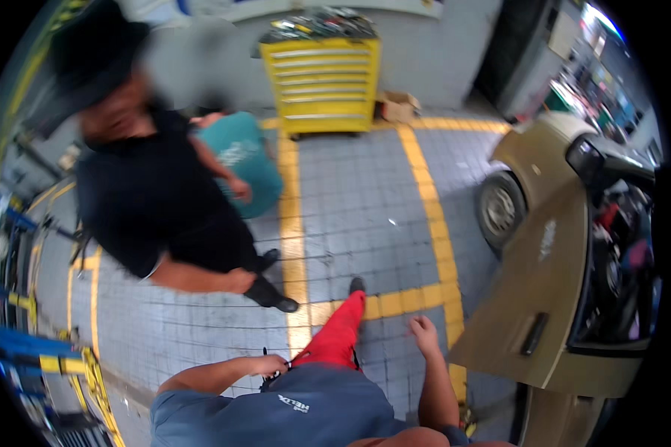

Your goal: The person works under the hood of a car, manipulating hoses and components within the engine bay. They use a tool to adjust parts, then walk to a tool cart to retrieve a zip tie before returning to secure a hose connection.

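My left hand (268, 365) is at my waist, its fingers closed round a small dark object whose kind I cannot make out. A thin dark end of it sticks up above the fingers. My right hand (425, 334) hangs out to the right with the fingers curled in, and nothing shows in it. It is nearest to the open door (533, 298) of a gold-brown car but apart from it. One leg in red trousers (334, 335) is stretched forward over the tiled floor.
At left stands a person in black clothes and a dark hat (168, 186); behind, a person in a green shirt (238, 160) bends down. A yellow tool cabinet (322, 86) with tools on top and a cardboard box (399, 106) are by the wall. Blue-and-yellow lift parts (60, 363) stand lower left.
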A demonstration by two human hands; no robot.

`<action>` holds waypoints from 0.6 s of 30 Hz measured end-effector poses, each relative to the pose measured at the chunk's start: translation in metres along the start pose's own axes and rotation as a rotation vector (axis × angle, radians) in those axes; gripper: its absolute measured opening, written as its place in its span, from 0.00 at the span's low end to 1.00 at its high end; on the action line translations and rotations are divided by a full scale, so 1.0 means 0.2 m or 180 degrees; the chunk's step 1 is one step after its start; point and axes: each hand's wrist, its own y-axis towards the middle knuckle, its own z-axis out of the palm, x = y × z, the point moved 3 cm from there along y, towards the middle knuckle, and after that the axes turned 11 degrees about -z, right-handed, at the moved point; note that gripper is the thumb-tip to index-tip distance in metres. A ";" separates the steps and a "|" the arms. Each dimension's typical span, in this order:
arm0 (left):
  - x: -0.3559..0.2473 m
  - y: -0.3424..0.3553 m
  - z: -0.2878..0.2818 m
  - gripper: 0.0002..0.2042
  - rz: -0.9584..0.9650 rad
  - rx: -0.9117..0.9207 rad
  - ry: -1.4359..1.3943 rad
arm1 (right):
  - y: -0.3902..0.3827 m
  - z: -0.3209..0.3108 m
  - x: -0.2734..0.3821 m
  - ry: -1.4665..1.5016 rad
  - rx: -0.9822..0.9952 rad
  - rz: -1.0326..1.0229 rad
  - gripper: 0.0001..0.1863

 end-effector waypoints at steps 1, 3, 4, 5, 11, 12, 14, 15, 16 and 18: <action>-0.20 0.06 -0.01 0.10 0.0074 -0.0068 0.0159 | 0.11 -0.04 0.00 -0.0221 0.0126 0.0133 0.10; -0.69 0.20 -0.16 0.12 0.0058 -0.0095 0.1082 | 0.27 -0.24 -0.17 -0.0273 0.0155 0.0567 0.11; -0.93 0.22 -0.25 0.12 0.0254 -0.0003 0.1768 | 0.28 -0.31 -0.23 -0.0405 0.0039 0.1048 0.11; -1.16 0.27 -0.31 0.13 0.0488 0.0072 0.2407 | 0.27 -0.41 -0.27 -0.0532 -0.0031 0.1510 0.11; -3.16 0.24 -0.47 0.19 0.1757 -0.0908 0.2443 | 0.41 -1.04 -0.56 -0.0310 -0.0785 0.2781 0.13; -3.35 0.24 -0.42 0.19 0.1979 -0.0855 0.2187 | 0.36 -1.04 -0.60 -0.0183 -0.0992 0.3033 0.12; -3.87 0.18 -0.34 0.19 0.2340 -0.0667 0.1741 | 0.49 -1.10 -0.66 0.0079 -0.1105 0.3070 0.10; -4.08 0.15 -0.32 0.19 0.2408 -0.0524 0.1568 | 0.61 -1.12 -0.69 0.0213 -0.1138 0.3087 0.09; -4.21 0.21 -0.36 0.19 0.2509 -0.0603 0.1561 | 0.83 -1.06 -0.53 -0.0007 -0.0705 0.3408 0.08; -4.61 0.35 -0.45 0.19 0.2903 -0.0657 0.1505 | 1.35 -1.17 -0.49 -0.0225 -0.0457 0.3225 0.08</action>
